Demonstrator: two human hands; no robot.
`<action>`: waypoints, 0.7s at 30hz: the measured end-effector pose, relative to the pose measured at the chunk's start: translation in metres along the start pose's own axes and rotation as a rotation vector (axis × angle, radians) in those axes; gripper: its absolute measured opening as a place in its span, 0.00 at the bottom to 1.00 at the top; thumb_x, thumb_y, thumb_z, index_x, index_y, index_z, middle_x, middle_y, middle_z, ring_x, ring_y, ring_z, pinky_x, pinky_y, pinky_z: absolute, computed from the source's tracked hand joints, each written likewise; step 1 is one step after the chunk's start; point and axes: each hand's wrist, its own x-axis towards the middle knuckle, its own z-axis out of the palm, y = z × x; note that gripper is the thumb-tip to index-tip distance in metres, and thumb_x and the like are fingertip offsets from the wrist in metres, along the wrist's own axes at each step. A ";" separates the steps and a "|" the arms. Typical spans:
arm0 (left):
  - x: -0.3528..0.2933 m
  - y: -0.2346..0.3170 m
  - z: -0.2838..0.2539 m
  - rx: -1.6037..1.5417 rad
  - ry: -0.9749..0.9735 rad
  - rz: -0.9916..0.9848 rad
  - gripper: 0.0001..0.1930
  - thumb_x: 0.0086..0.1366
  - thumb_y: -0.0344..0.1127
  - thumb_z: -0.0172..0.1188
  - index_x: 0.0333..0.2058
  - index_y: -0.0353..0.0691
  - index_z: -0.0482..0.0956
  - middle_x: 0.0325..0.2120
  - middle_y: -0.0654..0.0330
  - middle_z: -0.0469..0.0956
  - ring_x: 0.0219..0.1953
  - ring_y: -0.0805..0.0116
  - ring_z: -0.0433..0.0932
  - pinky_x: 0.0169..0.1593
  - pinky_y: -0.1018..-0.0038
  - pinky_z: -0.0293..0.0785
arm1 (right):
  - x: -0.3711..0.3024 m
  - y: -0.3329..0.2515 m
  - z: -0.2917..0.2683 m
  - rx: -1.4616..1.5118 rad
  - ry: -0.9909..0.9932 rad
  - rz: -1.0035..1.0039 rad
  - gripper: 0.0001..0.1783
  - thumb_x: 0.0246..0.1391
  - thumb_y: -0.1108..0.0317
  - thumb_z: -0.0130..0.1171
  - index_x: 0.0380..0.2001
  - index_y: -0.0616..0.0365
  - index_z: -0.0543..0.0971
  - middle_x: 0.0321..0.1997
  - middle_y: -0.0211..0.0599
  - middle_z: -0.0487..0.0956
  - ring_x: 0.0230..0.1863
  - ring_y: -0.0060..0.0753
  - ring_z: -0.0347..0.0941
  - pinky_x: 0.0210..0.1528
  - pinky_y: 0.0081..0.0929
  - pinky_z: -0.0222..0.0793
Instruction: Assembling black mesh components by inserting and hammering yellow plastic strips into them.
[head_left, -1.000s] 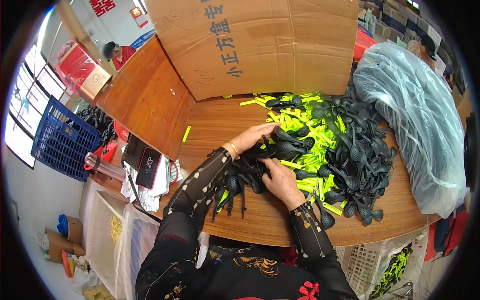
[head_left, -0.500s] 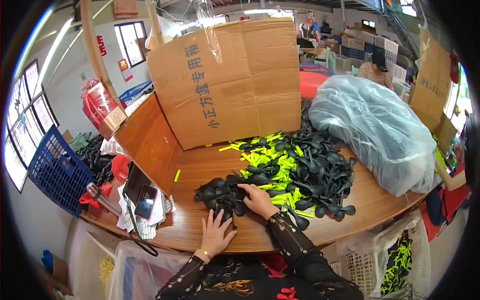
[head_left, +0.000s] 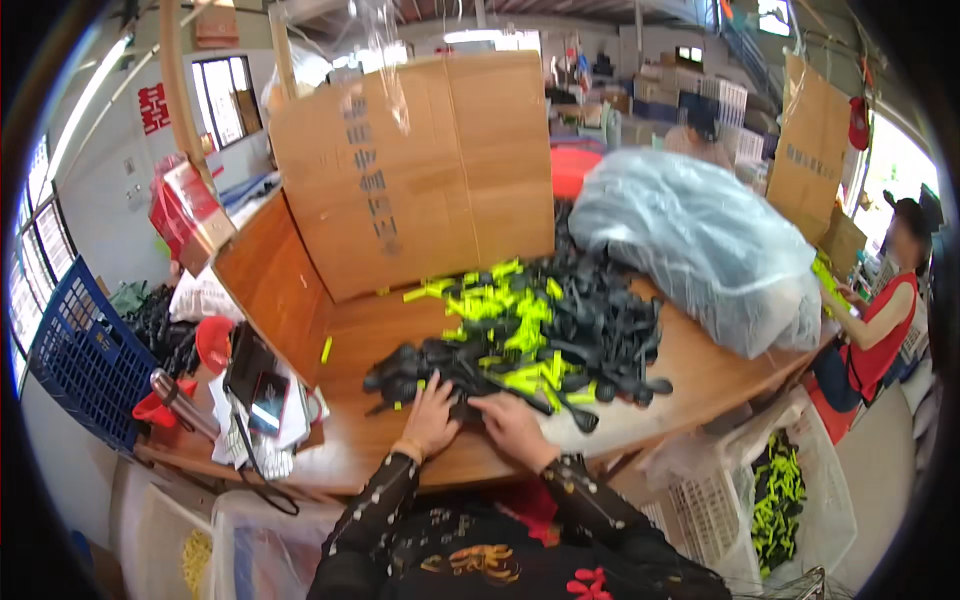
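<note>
black spoons (head_left: 398,370), axes mixed, far-left of left hand (head_left: 432,420), nearer, fingers spread; right hand (head_left: 515,428) curled, grip unclear.

The head-worn fisheye looks forward and down across the table (head_left: 372,325) from close above.

Left of centre, bare table (head_left: 365,330) lies open but for one green strip (head_left: 327,350), between the wooden board (head_left: 275,275) and the heap of black spoons (head_left: 610,315). Upright cardboard (head_left: 425,190) walls off the upper middle; a plastic-wrapped bundle (head_left: 695,250) blocks the upper right.
</note>
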 end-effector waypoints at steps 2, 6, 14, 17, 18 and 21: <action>0.000 -0.004 0.000 -0.019 0.070 0.027 0.26 0.67 0.42 0.62 0.62 0.43 0.80 0.70 0.48 0.68 0.80 0.39 0.51 0.77 0.37 0.53 | 0.011 0.001 0.001 -0.078 0.009 0.003 0.17 0.59 0.75 0.60 0.51 0.53 0.85 0.41 0.45 0.84 0.44 0.55 0.81 0.47 0.48 0.76; 0.008 0.004 -0.003 -0.029 0.249 0.035 0.14 0.72 0.41 0.63 0.51 0.45 0.88 0.64 0.53 0.77 0.77 0.47 0.61 0.78 0.38 0.46 | 0.020 0.032 -0.002 -0.270 0.048 0.078 0.16 0.55 0.76 0.62 0.48 0.53 0.86 0.40 0.43 0.84 0.44 0.54 0.79 0.48 0.48 0.76; -0.004 0.009 -0.007 0.024 0.159 -0.041 0.23 0.72 0.46 0.63 0.63 0.46 0.80 0.70 0.55 0.71 0.79 0.52 0.57 0.80 0.39 0.40 | 0.023 0.041 -0.007 -0.010 0.200 0.200 0.19 0.64 0.78 0.60 0.57 0.54 0.84 0.49 0.46 0.86 0.50 0.51 0.82 0.53 0.40 0.78; -0.004 0.008 -0.008 -0.009 0.082 -0.097 0.24 0.75 0.49 0.60 0.64 0.46 0.79 0.71 0.56 0.72 0.79 0.52 0.56 0.80 0.40 0.43 | 0.023 0.027 -0.004 0.219 0.205 0.241 0.25 0.66 0.77 0.62 0.66 0.51 0.79 0.52 0.48 0.87 0.50 0.51 0.86 0.50 0.37 0.81; -0.003 0.010 -0.010 -0.008 0.057 -0.099 0.24 0.76 0.49 0.59 0.65 0.47 0.79 0.72 0.56 0.71 0.80 0.52 0.55 0.80 0.42 0.42 | 0.021 0.023 -0.006 0.221 0.143 0.309 0.25 0.66 0.76 0.63 0.65 0.52 0.79 0.51 0.48 0.88 0.49 0.50 0.87 0.50 0.37 0.81; -0.001 0.012 -0.014 -0.013 0.026 -0.119 0.24 0.77 0.50 0.58 0.65 0.48 0.79 0.73 0.56 0.69 0.80 0.52 0.54 0.81 0.44 0.42 | 0.018 0.033 -0.004 0.179 0.055 0.282 0.24 0.68 0.74 0.64 0.66 0.55 0.77 0.45 0.41 0.90 0.43 0.32 0.87 0.46 0.28 0.80</action>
